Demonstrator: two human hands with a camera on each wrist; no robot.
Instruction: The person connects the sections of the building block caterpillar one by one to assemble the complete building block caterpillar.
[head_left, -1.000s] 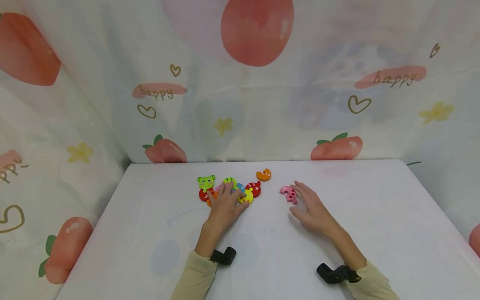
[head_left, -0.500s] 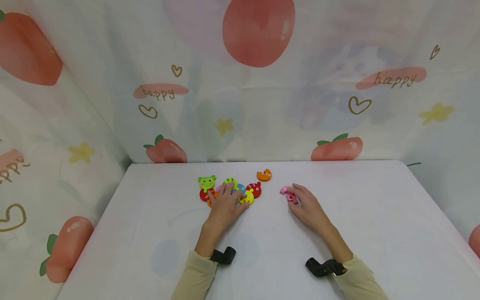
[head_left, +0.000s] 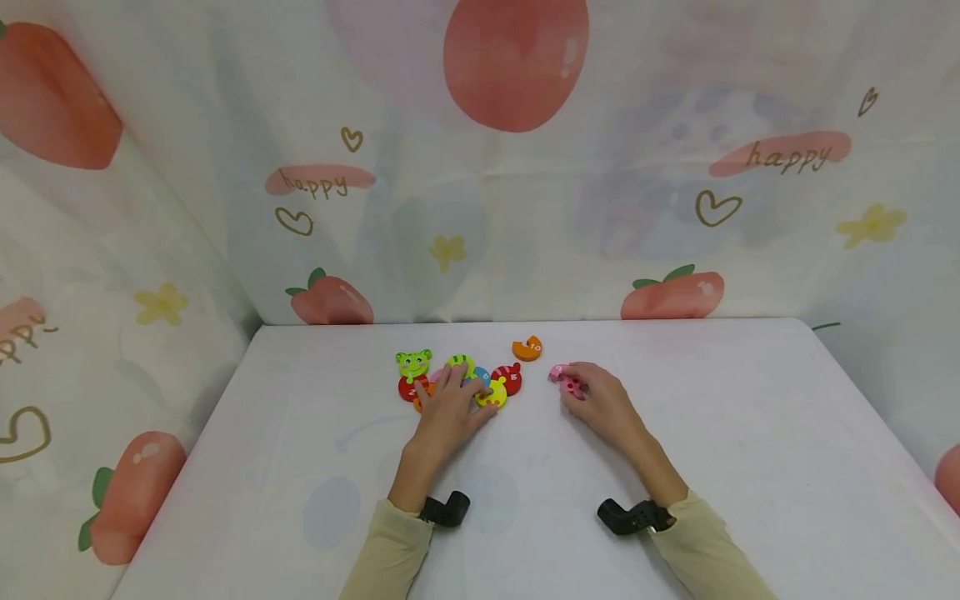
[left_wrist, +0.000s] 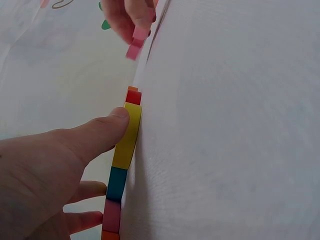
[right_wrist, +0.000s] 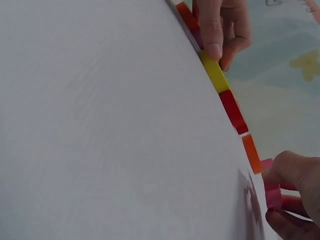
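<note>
My left hand (head_left: 447, 414) rests with spread fingers on a row of joined, colourful puzzle pieces that starts with a green smiling animal head (head_left: 413, 364). Its thumb touches the edge of a yellow piece (left_wrist: 128, 140), while the fingers cover part of the row. A red striped piece (head_left: 507, 380) forms the row's right end. To the right, my right hand (head_left: 607, 407) pinches a pink spotted puzzle piece (head_left: 557, 372) between thumb and fingers. In the left wrist view this pink piece hangs above the table's surface. The fingers partly hide it.
A loose orange puzzle piece (head_left: 527, 354), numbered 10, lies behind the row's right end. White cloth covers the table (head_left: 525, 517). Printed curtain (head_left: 525, 217) stands along the back edge and the left side.
My right hand has reached the pink piece, closed its fingers on it and shifted it slightly left and back. My left hand has stayed on the row.
</note>
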